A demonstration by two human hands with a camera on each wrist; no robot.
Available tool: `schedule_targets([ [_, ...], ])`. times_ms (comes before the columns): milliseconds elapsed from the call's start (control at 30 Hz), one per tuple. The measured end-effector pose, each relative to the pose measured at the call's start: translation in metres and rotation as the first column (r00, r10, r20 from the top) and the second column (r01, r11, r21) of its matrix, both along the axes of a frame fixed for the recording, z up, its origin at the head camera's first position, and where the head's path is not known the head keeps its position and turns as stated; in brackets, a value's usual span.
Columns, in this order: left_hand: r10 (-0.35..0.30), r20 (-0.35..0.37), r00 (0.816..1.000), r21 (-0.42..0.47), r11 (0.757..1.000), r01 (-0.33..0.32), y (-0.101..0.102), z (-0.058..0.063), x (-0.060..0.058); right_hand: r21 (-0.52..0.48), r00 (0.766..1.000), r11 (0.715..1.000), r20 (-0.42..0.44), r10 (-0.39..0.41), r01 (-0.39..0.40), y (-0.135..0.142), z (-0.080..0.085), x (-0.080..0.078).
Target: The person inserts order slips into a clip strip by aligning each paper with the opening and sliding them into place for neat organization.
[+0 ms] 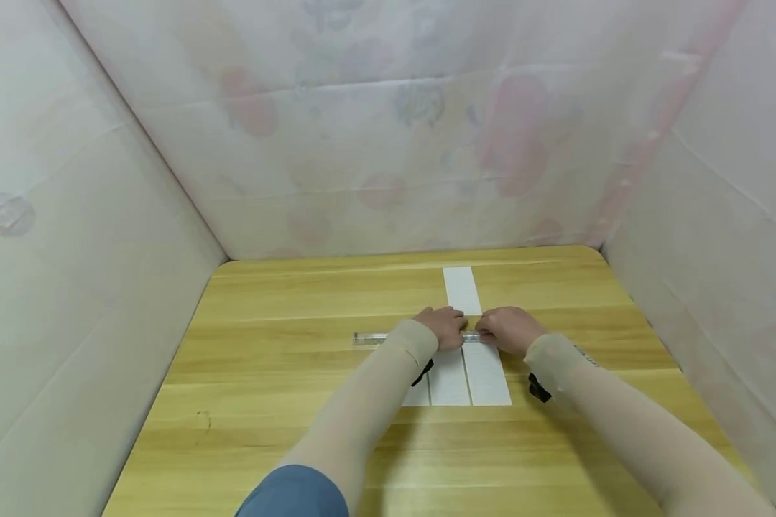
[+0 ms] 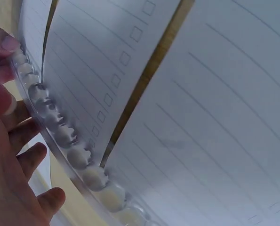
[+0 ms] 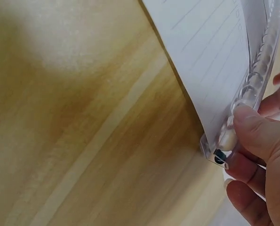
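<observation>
A long clear plastic strip [image 1: 370, 338] with a row of round bulges lies crosswise over the near ends of lined paper strips [image 1: 489, 380]. My right hand [image 1: 509, 329] pinches its right end, thumb on the bulges and fingers beneath, as the right wrist view shows. A small dark green spot shows at that end. Close beside it, my left hand [image 1: 442, 327] holds the same strip, with the thumb near its edge and the other fingers spread along its outer side. Printed lines and small checkboxes show on the paper [image 2: 201, 117] in the left wrist view.
Another white paper strip [image 1: 462, 289] lies beyond the hands, toward the far edge. Narrow gaps of wood separate the nearer papers. The wooden table [image 1: 265, 402] is bounded by pale patterned fabric walls [image 1: 381, 143] at the back and both sides.
</observation>
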State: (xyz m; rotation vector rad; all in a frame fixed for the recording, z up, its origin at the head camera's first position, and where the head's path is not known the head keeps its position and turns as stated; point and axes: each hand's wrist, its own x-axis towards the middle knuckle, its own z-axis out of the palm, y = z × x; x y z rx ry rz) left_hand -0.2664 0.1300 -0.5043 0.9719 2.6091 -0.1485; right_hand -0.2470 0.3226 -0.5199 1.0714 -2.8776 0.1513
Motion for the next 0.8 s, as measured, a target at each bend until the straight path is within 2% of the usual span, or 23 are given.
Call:
schedule_targets([
  [200, -0.026, -0.034, 0.999, -0.036, 0.999, 0.025, -0.003, 0.001, 0.002, 0.008, 1.000, 1.000, 0.011, 0.014, -0.014, 0.000, 0.002, -0.001],
  [400, -0.015, -0.026, 1.000, -0.032, 0.999, 0.014, -0.012, 0.006, 0.002, 0.011, 1.000, 1.000, 0.012, 0.012, -0.012, -0.001, 0.005, 0.000],
  [633, 0.022, 0.010, 1.000, -0.017, 1.000, -0.022, -0.027, 0.003, -0.008, 0.017, 1.000, 1.000, 0.005, 0.020, -0.020, -0.001, 0.004, -0.002],
  [800, 0.052, 0.051, 0.997, -0.025, 0.998, -0.050, -0.037, -0.001, -0.014, 0.016, 0.999, 1.000, 0.034, 0.008, -0.008, -0.002, 0.003, -0.001],
])
